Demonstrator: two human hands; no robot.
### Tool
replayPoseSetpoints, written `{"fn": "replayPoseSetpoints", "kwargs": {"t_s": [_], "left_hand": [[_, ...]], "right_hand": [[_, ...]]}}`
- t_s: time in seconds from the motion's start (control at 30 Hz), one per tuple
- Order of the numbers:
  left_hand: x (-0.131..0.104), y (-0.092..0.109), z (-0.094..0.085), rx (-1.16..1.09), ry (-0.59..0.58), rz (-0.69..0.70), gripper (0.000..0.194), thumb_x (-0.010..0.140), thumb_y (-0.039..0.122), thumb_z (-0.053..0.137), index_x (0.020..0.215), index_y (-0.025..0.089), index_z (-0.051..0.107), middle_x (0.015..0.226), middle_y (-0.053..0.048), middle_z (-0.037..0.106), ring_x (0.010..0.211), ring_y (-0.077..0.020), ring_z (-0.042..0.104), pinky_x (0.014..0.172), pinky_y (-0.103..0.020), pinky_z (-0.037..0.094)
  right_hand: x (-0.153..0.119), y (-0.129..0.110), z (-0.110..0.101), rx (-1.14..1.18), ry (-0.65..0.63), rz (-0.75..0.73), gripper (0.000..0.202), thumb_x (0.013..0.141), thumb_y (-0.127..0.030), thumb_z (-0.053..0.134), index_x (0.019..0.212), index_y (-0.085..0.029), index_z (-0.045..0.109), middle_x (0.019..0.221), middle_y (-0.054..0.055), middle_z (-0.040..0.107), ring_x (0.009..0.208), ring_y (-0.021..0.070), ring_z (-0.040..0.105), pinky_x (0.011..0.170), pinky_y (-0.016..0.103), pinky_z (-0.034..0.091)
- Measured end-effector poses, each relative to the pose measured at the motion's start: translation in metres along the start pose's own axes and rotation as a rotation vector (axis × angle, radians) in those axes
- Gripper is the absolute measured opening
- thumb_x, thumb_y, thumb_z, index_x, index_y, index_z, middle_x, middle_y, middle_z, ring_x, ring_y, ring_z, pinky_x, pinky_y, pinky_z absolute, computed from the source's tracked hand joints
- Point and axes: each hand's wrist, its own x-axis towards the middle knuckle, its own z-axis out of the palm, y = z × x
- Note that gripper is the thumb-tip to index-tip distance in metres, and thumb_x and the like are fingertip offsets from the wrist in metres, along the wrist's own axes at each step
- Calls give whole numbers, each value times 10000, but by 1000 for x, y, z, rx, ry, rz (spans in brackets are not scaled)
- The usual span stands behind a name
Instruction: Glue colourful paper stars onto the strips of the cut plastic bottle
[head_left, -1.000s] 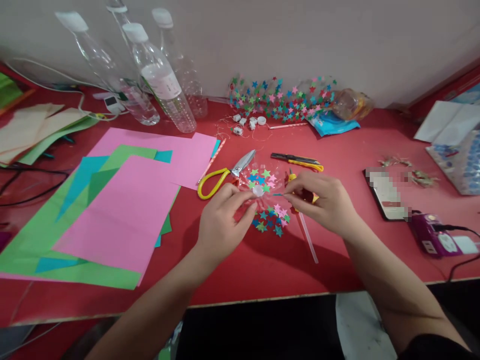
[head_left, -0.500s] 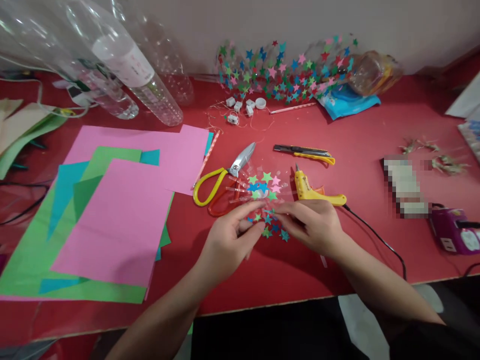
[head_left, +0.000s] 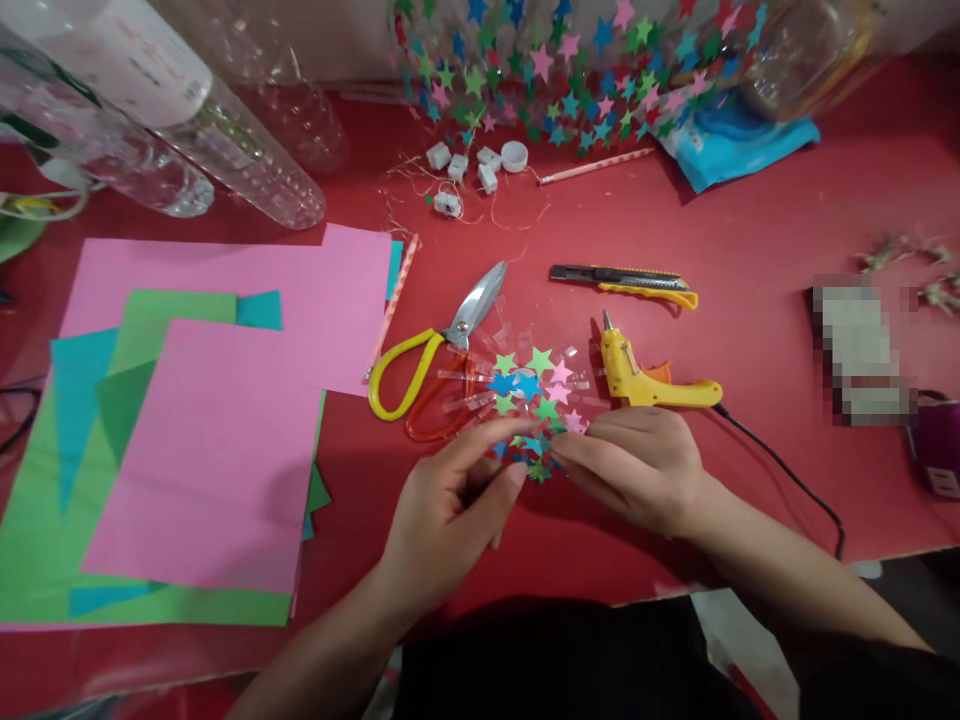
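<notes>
Paper sheets [head_left: 225, 450] near the front edge; scissors [head_left: 457, 335] beside the star-dotted clear plastic [head_left: 525, 385]. Left hand [head_left: 446, 505], thumb and forefinger parted, and right hand [head_left: 645, 470], fingertips bunched, grip unclear, meet its near side. Bare counter [head_left: 765, 310] opens rightward past the glue gun [head_left: 637, 380].

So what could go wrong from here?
The right hand is close to the yellow glue gun; if it's hot, which I can't tell, brushing its metal tip might burn.

The scissors lie against the clear strips, so moving either could disturb the other.

The small stars are bunched by both hands, so any loose ones might scatter.
</notes>
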Motion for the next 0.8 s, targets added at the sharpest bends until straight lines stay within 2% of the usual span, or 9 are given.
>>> {"fn": "replayPoseSetpoints", "kwargs": {"t_s": [0.13, 0.3, 0.63, 0.8], "left_hand": [[1, -4, 2, 67, 22, 67, 287, 915, 229, 548, 1181, 245, 654, 447, 102, 437, 368, -38, 421, 406, -137, 352], [3, -6, 3, 74, 36, 84, 280, 913, 232, 559, 1173, 264, 658, 447, 105, 444, 366, -39, 422, 400, -135, 358], [5, -2, 3, 85, 53, -4, 222, 894, 291, 583, 1083, 238, 686, 430, 90, 462, 354, -59, 433, 394, -171, 359], [6, 0, 4, 52, 72, -23, 175, 882, 280, 593, 1022, 234, 687, 409, 95, 462, 334, -57, 424, 381, -169, 343]], "right_hand": [[-1, 1, 1, -6, -7, 7, 88, 899, -118, 590, 985, -119, 609, 601, -29, 577, 527, 107, 470, 492, 275, 349], [2, -1, 2, -12, -2, 43, 41, 894, -121, 599, 928, -122, 622, 587, -34, 577, 518, 98, 484, 496, 269, 359], [5, -5, 3, 32, -35, 160, 65, 906, -161, 574, 945, -151, 625, 608, -29, 618, 513, 101, 529, 496, 259, 402], [10, -11, 1, 63, -58, 255, 94, 921, -189, 562, 868, -152, 630, 602, -23, 611, 495, 90, 511, 493, 243, 392]]}}
